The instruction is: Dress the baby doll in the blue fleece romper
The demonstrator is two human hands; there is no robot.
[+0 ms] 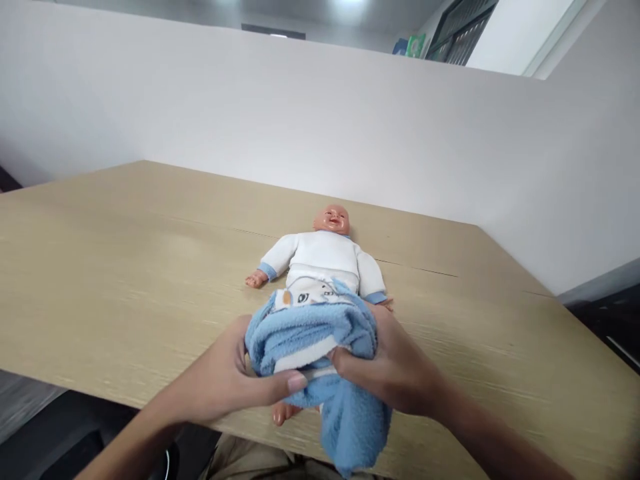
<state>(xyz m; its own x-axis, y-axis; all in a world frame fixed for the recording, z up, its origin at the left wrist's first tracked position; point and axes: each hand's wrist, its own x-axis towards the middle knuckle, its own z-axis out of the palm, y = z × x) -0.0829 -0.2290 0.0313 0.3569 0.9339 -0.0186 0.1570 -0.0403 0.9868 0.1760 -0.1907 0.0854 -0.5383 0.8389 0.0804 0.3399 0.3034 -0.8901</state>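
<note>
A baby doll [325, 250] lies on its back on the table, head toward the wall. It wears a white top with blue cuffs. Over its lower body, a fluffy blue baby garment [310, 327] is bunched up; it has white trim and a white part printed with a cartoon face. My left hand [237, 373] grips the garment's left side, thumb across the front. On the right side, my right hand [387, 363] grips it too, its thumb at the white trim. One blue tube of cloth hangs toward me. A doll's foot [284, 412] shows below; the legs are mostly hidden.
The light wooden table [125, 267] has its near edge close to my lap. Behind it stands a white partition wall [250, 113]. Dark chair-like shapes are at the lower left [70, 433] and right edge of the view.
</note>
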